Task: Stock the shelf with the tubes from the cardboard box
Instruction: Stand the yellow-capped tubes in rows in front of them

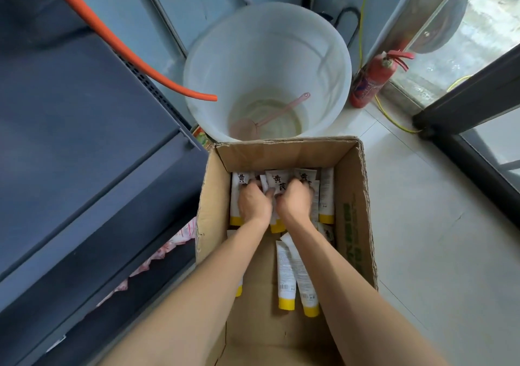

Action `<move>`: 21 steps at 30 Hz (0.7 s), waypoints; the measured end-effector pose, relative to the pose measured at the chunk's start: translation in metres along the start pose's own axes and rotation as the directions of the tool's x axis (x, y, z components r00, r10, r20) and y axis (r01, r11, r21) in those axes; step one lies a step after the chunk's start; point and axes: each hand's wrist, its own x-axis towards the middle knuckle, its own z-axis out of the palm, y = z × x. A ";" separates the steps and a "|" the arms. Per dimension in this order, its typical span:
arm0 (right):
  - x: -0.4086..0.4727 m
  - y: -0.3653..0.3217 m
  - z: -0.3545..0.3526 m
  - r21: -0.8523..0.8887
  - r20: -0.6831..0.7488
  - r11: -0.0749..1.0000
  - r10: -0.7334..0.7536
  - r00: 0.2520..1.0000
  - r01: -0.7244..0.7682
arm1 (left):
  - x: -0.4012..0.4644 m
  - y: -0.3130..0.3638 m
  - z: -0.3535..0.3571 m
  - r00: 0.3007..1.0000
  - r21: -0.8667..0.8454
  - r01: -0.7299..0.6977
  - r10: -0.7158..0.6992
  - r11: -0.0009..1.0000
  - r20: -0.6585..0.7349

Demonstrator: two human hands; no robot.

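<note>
An open cardboard box [351,185] stands on the floor below me. Several white tubes with yellow caps lie inside it, a row [326,194] at the far end and two loose tubes [285,275] nearer me. Both my hands reach down into the far row. My left hand [253,202] curls its fingers round tubes on the left of the row. My right hand [294,201] grips tubes in the middle, beside the left hand. The fingertips of both hands are hidden among the tubes. The dark grey shelf unit [84,146] stands to the left of the box.
A large white plastic bucket [337,56] with a pink ladle in it stands just beyond the box. An orange hose [135,56] hangs over the shelf toward the bucket. A red fire extinguisher [371,81] stands at the right by a glass door. Pink-patterned packets [168,247] lie on a lower shelf.
</note>
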 end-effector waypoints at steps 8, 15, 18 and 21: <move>-0.028 0.020 -0.012 0.436 0.046 0.898 0.043 0.998 -0.059 | -0.033 -0.013 0.004 0.995 -0.424 0.102 -0.087 0.900 0.056; -0.093 0.039 -0.025 0.594 0.058 0.803 -0.104 0.993 0.049 | -0.072 -0.034 -0.029 0.987 -0.424 0.044 0.026 0.905 0.158; -0.131 0.036 -0.038 0.644 0.042 0.756 -0.192 0.980 0.120 | -0.106 -0.040 -0.056 0.992 -0.452 0.022 0.035 0.892 0.118; -0.169 0.030 -0.055 0.704 0.067 0.702 -0.214 0.974 0.106 | -0.147 -0.045 -0.092 0.999 -0.484 -0.007 0.030 0.875 0.041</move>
